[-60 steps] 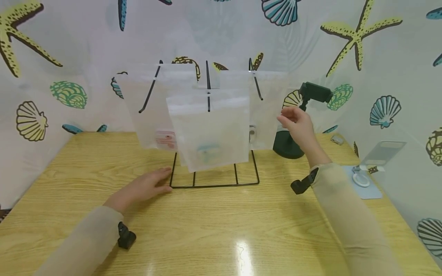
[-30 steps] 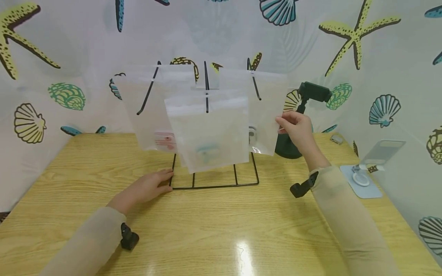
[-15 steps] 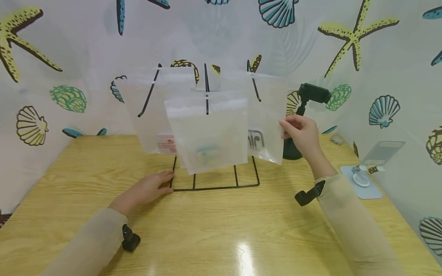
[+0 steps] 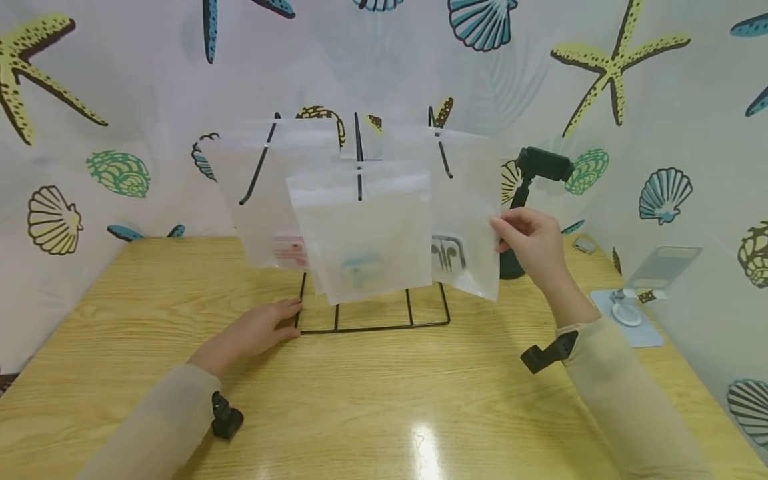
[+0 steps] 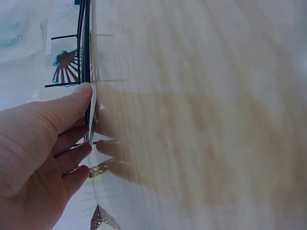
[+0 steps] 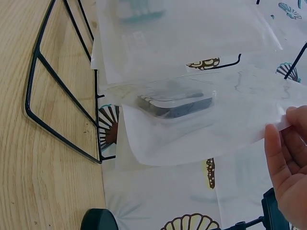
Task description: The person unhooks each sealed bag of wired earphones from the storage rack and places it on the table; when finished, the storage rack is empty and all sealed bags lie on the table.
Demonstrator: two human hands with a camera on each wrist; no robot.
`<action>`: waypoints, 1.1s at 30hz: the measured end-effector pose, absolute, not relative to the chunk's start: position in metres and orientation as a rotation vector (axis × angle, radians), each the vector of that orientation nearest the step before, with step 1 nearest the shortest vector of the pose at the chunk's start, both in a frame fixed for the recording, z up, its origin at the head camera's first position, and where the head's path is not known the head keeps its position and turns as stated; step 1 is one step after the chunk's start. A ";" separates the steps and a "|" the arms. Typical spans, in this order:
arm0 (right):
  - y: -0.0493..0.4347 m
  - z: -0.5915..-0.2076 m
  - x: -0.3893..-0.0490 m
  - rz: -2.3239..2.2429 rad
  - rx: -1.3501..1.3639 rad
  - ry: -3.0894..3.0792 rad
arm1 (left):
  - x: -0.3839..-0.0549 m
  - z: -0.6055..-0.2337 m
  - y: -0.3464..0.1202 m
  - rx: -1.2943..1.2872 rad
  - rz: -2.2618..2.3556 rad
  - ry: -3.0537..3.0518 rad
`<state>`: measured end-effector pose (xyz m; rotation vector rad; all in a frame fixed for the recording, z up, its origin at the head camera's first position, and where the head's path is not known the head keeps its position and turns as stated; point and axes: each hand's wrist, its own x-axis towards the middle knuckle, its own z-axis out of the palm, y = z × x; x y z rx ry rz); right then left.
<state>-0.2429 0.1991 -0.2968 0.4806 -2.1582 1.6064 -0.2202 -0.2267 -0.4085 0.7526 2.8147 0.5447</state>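
Observation:
Three frosted zip bags hang from the hooks of a black wire display rack (image 4: 372, 329). My right hand (image 4: 534, 243) pinches the outer edge of the right bag (image 4: 477, 200), drawing it forward at an angle. Inside that bag lies a pair of earphones in a case (image 4: 447, 255), also visible through the plastic in the right wrist view. My left hand (image 4: 255, 327) holds the rack's front left corner low on the table, its thumb and fingertips at the wire. The front middle bag (image 4: 366, 227) has a blurred teal item inside, and the left bag (image 4: 252, 193) a pink one.
A dark green stand (image 4: 543, 165) rises behind my right hand. On the right of the wooden table (image 4: 360, 400) are a folding phone stand (image 4: 660, 273) on a pale blue base and a small grey object (image 4: 584, 245). A seashell-print curtain (image 4: 390, 60) encloses the back and sides.
My right hand has come down to the right bag's edge, taken hold and pulled it outward and toward me, swinging the earphones into view. My left hand has stayed at the rack's corner.

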 end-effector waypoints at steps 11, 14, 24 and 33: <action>0.196 -0.281 -0.210 1.519 0.574 -2.149 | -0.220 -0.410 -0.227 0.739 0.551 2.807; 0.196 -0.279 -0.204 1.524 0.587 -2.143 | -0.221 -0.410 -0.227 0.759 0.546 2.813; 0.204 -0.286 -0.195 1.539 0.557 -2.142 | -0.220 -0.407 -0.227 0.755 0.543 2.801; 0.212 -0.291 -0.189 1.505 0.659 -2.086 | -0.221 -0.407 -0.226 0.755 0.545 2.800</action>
